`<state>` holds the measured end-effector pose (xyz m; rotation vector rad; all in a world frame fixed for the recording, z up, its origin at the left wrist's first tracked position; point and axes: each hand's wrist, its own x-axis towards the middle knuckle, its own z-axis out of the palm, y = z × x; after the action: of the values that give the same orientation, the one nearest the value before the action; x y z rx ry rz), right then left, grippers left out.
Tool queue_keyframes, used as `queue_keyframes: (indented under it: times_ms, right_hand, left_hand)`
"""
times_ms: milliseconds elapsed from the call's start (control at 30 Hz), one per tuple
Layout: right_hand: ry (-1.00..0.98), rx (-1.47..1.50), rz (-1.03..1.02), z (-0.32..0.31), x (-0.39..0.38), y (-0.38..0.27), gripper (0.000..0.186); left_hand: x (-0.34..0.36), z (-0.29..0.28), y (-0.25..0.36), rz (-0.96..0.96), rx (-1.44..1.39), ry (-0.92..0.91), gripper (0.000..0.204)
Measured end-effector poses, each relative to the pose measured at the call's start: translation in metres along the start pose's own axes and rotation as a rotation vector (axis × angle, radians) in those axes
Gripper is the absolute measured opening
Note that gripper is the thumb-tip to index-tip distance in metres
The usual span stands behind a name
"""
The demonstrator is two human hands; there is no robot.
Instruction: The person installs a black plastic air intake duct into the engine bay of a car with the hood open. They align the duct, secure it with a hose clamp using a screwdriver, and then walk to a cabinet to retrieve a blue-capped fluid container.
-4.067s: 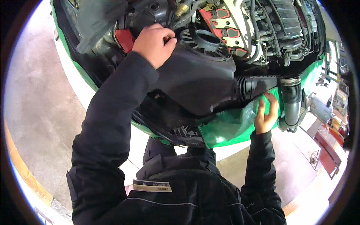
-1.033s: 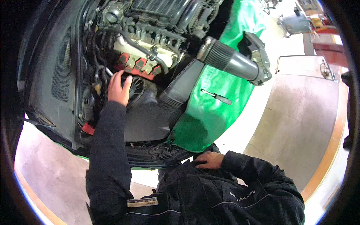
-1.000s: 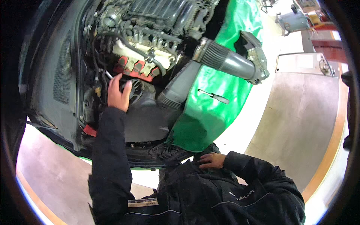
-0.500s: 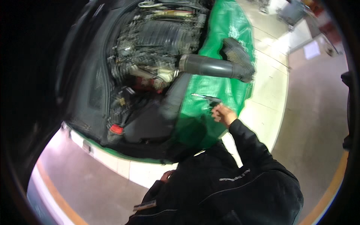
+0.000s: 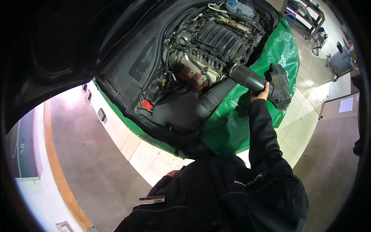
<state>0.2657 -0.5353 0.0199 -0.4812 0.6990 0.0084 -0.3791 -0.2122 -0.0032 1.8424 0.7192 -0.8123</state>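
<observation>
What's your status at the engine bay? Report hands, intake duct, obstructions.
Right hand gripping the ribbed intake duct near its black housing. Left hand not in view. Duct lies across the green fender cover; screwdriver beside it, nothing blocking.

Head camera looks steeply down — near the engine bay (image 5: 201, 58); fisheye-bent edges.

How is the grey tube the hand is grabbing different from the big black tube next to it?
The grey ribbed hose is lighter and thinner; the black duct is darker and wider. The grey hose lies on the green cover with the right hand at it; nothing touches the black duct, which runs down into the engine bay. Both are ribbed tubes.
</observation>
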Motion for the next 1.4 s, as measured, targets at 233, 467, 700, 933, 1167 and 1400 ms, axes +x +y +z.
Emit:
queue_keyframes:
  times_ms: [233,467,700,933,1167,1400]
  right_hand:
    - [-0.084,-0.063,0.018,-0.042,-0.045,-0.023,0.069]
    - [-0.252,-0.391,-0.037,-0.079,-0.115,-0.052,0.067]
    - [-0.311,-0.465,-0.056,-0.017,-0.134,-0.055,0.073]
    - [-0.35,-0.611,-0.216,0.082,-0.12,-0.034,0.075]
    - [-0.567,-0.592,-0.238,0.195,-0.057,0.022,0.045]
    - [-0.644,-0.586,-0.268,0.288,-0.042,0.157,0.047]
  left_hand:
    - [0.018,-0.04,0.045,-0.101,-0.203,0.25,0.049]
    - [0.141,-0.19,0.228,0.568,0.049,0.788,0.025]
    - [0.33,-0.382,0.478,0.916,0.606,0.862,0.048]
    - [0.413,-0.421,0.51,0.376,0.947,0.71,0.047]
    - [0.271,-0.352,0.433,0.898,0.598,0.781,0.015]
    - [0.204,-0.293,0.38,0.973,0.793,0.488,0.03]
